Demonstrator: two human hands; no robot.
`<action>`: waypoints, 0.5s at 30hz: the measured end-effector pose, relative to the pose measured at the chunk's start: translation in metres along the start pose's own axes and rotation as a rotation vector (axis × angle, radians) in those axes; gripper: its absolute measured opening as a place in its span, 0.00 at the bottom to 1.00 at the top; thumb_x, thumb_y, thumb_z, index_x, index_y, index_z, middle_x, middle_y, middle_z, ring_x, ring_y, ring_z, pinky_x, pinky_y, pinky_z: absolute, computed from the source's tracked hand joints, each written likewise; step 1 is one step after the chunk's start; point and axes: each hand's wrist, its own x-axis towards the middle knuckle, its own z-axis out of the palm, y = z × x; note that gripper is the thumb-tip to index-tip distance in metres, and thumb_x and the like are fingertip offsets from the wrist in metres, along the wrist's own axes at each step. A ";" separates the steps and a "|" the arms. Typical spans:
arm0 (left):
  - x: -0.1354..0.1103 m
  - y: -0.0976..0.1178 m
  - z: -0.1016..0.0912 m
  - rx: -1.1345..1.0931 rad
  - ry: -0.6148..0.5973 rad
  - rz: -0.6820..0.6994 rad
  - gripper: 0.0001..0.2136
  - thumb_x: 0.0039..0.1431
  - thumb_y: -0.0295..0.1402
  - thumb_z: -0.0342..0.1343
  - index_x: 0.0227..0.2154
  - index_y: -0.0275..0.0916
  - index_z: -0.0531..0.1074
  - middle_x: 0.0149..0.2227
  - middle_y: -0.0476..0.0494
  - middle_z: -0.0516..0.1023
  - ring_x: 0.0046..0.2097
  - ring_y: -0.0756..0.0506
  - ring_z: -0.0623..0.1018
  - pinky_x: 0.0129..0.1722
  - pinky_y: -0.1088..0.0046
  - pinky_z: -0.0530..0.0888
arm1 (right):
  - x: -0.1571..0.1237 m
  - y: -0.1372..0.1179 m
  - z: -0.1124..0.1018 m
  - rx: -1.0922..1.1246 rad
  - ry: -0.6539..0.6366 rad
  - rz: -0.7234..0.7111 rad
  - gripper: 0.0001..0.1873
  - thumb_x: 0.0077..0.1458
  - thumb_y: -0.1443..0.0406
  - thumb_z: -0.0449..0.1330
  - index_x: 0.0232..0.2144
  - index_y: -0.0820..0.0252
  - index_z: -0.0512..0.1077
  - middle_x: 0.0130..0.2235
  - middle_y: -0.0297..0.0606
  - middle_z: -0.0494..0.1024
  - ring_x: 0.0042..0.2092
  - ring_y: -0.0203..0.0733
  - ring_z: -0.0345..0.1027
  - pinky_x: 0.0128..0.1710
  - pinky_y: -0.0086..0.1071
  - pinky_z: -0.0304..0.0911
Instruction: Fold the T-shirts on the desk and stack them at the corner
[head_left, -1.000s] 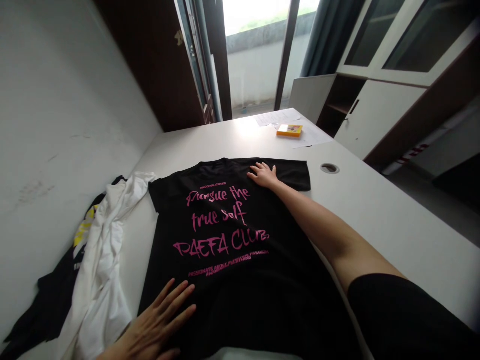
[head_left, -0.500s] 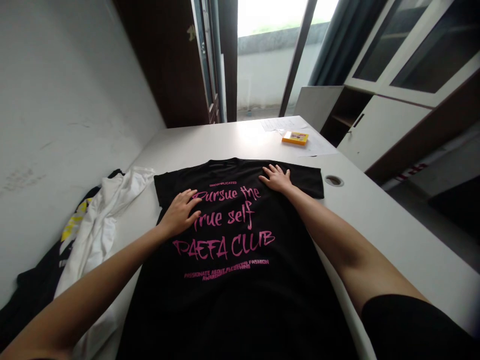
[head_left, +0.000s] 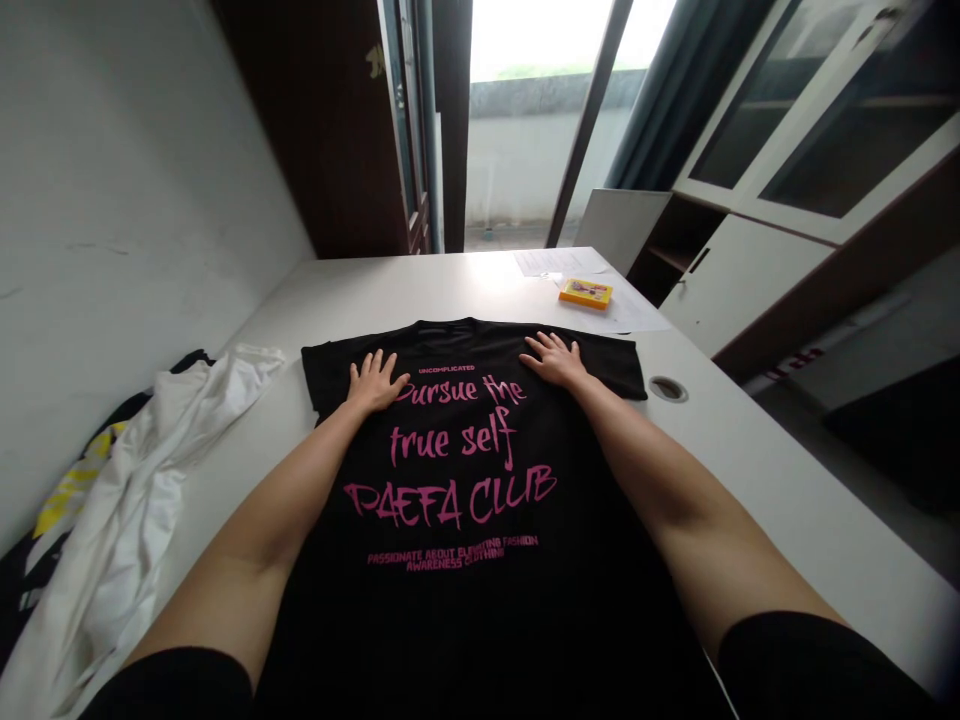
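Observation:
A black T-shirt (head_left: 465,610) with pink lettering lies spread on the white table, its collar at the far side and its sleeves out to both sides. My left hand (head_left: 373,383) rests open on the shirt's upper left, fingers spread, just left of the top line of lettering. On the upper right, below the shoulder, my right hand (head_left: 555,358) lies flat with fingers apart. Both palms touch the fabric, and neither hand grips it. The shirt's lower part runs out of view toward me.
White clothing (head_left: 161,430) and dark clothing with a yellow print (head_left: 79,475) lie along the left wall. An orange-yellow box (head_left: 586,293) sits on paper sheets (head_left: 637,312) at the back right. A round cable hole (head_left: 668,389) is beside the right sleeve. Cabinets (head_left: 772,260) stand beyond.
My left hand has moved up the shirt toward the left shoulder, its fingers spreading wider. Small folds in the lower lettering have smoothed. My right hand stays nearly in place; the view has shifted slightly.

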 end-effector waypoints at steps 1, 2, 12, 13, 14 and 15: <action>0.008 0.002 -0.001 -0.016 0.008 -0.004 0.36 0.66 0.59 0.46 0.71 0.46 0.57 0.75 0.36 0.47 0.75 0.30 0.46 0.69 0.39 0.42 | 0.003 0.002 -0.001 0.005 0.008 -0.004 0.38 0.66 0.40 0.44 0.72 0.44 0.55 0.75 0.39 0.49 0.74 0.61 0.38 0.68 0.69 0.32; 0.015 0.004 -0.003 -0.033 0.018 -0.010 0.35 0.66 0.58 0.49 0.70 0.46 0.59 0.75 0.37 0.49 0.74 0.30 0.48 0.69 0.41 0.44 | 0.005 0.003 -0.002 0.008 0.015 -0.007 0.38 0.66 0.40 0.45 0.72 0.45 0.56 0.75 0.39 0.49 0.74 0.60 0.39 0.68 0.69 0.33; -0.023 -0.090 -0.067 -0.149 0.384 -0.479 0.19 0.73 0.31 0.45 0.58 0.21 0.66 0.62 0.19 0.65 0.68 0.26 0.57 0.63 0.43 0.53 | -0.012 0.016 -0.003 0.111 0.351 -0.083 0.26 0.68 0.53 0.50 0.59 0.57 0.73 0.66 0.45 0.68 0.65 0.55 0.61 0.67 0.52 0.54; -0.032 -0.101 -0.068 -0.168 0.395 -0.502 0.18 0.73 0.30 0.47 0.57 0.19 0.67 0.62 0.18 0.65 0.68 0.25 0.56 0.63 0.42 0.52 | -0.017 0.021 -0.002 0.133 0.375 -0.071 0.25 0.67 0.53 0.51 0.57 0.57 0.75 0.64 0.45 0.71 0.63 0.55 0.63 0.66 0.50 0.56; -0.038 -0.108 -0.068 -0.190 0.397 -0.509 0.18 0.72 0.30 0.48 0.55 0.18 0.68 0.62 0.18 0.64 0.68 0.25 0.55 0.63 0.42 0.50 | -0.021 0.026 -0.001 0.152 0.388 -0.052 0.24 0.66 0.54 0.52 0.56 0.57 0.76 0.62 0.45 0.72 0.62 0.55 0.65 0.64 0.49 0.59; -0.041 -0.111 -0.066 -0.212 0.392 -0.506 0.18 0.72 0.30 0.50 0.55 0.18 0.68 0.63 0.17 0.63 0.68 0.25 0.54 0.63 0.42 0.49 | -0.025 0.030 0.000 0.166 0.393 -0.031 0.24 0.65 0.54 0.53 0.55 0.58 0.77 0.61 0.46 0.73 0.61 0.55 0.66 0.63 0.48 0.61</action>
